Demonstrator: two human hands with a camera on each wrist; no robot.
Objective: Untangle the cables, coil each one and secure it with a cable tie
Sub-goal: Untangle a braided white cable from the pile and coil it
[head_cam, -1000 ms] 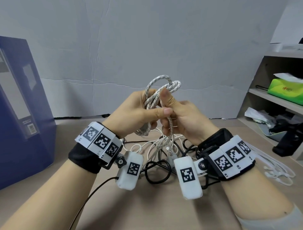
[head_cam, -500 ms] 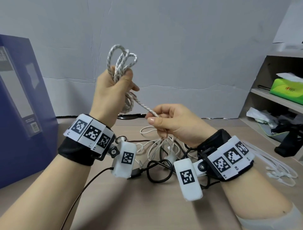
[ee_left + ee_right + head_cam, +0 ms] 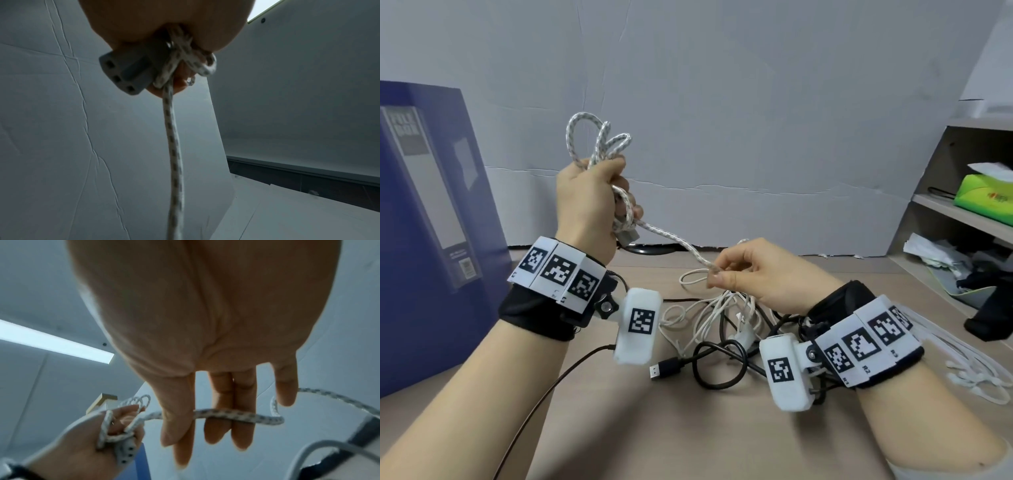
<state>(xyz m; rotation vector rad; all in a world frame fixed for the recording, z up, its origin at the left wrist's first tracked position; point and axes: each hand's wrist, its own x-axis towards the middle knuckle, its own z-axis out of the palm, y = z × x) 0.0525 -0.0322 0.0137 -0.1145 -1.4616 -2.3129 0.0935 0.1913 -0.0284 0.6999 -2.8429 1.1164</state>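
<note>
A white braided cable (image 3: pixel 599 144) stands in loops above my raised left hand (image 3: pixel 589 202), which grips the bundle in a fist. Its grey plug (image 3: pixel 127 73) sticks out below the fist. One strand (image 3: pixel 671 238) runs down and right to my right hand (image 3: pixel 750 274), which pinches it between thumb and fingers (image 3: pixel 222 415). Under the hands a tangle of thin white cables (image 3: pixel 709 318) and a black cable (image 3: pixel 722 363) lies on the table (image 3: pixel 688 428). White cable ties (image 3: pixel 976 373) lie at the right.
A blue file box (image 3: pixel 431 219) stands upright at the left. A shelf unit (image 3: pixel 962 212) at the right holds a green tissue pack (image 3: pixel 986 195) and papers. A grey wall panel (image 3: pixel 722 102) closes the back. A black connector (image 3: pixel 666 367) lies near the front.
The hands have parted: my left hand lifted the coiled loops up and left, while my right hand slid along the strand down and right, drawing it out of the pile.
</note>
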